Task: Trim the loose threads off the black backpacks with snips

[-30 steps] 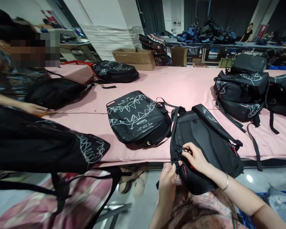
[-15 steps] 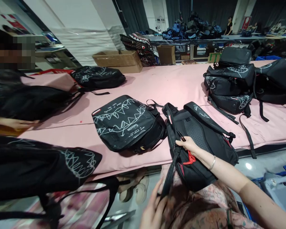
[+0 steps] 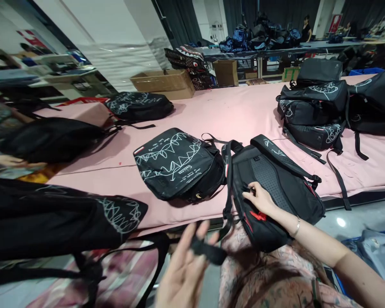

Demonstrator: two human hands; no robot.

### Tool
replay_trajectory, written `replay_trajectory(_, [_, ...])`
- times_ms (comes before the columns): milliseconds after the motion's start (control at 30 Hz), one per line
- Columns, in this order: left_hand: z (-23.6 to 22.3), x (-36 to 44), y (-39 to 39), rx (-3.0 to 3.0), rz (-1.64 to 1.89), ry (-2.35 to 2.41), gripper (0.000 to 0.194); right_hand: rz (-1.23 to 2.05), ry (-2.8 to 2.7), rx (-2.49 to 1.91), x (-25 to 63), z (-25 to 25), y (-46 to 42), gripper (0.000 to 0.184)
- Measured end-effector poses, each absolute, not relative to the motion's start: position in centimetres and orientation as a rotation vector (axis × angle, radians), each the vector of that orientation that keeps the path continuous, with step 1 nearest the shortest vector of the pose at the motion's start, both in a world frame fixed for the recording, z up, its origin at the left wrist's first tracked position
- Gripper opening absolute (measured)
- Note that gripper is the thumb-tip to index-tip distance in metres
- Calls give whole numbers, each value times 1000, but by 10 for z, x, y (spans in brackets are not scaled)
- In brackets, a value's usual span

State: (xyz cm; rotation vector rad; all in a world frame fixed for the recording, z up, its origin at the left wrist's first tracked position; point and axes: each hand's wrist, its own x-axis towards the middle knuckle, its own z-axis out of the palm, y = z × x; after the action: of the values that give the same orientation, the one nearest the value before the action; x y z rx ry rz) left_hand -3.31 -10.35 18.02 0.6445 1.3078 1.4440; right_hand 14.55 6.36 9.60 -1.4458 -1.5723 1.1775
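Note:
A black backpack lies with its back panel and shoulder straps facing up, half on the table edge and half over my lap. My right hand rests on its near side, thumb and fingers closed on something small and dark that I cannot make out. Red material shows just below that hand. My left hand, smeared by motion, is off the table edge with a black webbing strap between its fingers. Left of this backpack sits another black backpack with white scribble print, close against it.
The pink-covered table carries stacked black backpacks at right and another backpack at back left. A co-worker's hand is at far left. A printed backpack juts in at lower left. Cardboard boxes stand behind.
My left hand has moved left, away from the backpack, drawing the strap out with it. My right hand stays at the same side of the backpack. The view has shifted slightly.

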Motion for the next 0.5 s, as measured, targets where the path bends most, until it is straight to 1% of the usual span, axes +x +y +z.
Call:
replay_trajectory(67, [174,-14,-87,565,1388,1189,75,1041,-1623,-1359,155,106,48,23])
replay_trajectory(100, [171,-6,-80,530,1360,1140,76,998,-1663,-1282,160,111,40,20])
replay_trajectory(200, [165,10,-71,473,1342,1090,73,953,-1855,-1015,170,125,18,14])
replay_trajectory(300, [157,8,-70,493,1303,1108,71,848,-2052,-803,175,132,5,14])
replay_trajectory(400, [145,-1,-71,562,1216,1133,74,714,-2134,-741,176,132,1,17])
replay_trajectory(500, [139,-3,-72,615,1181,1169,78,656,-2201,-747,176,132,2,16])
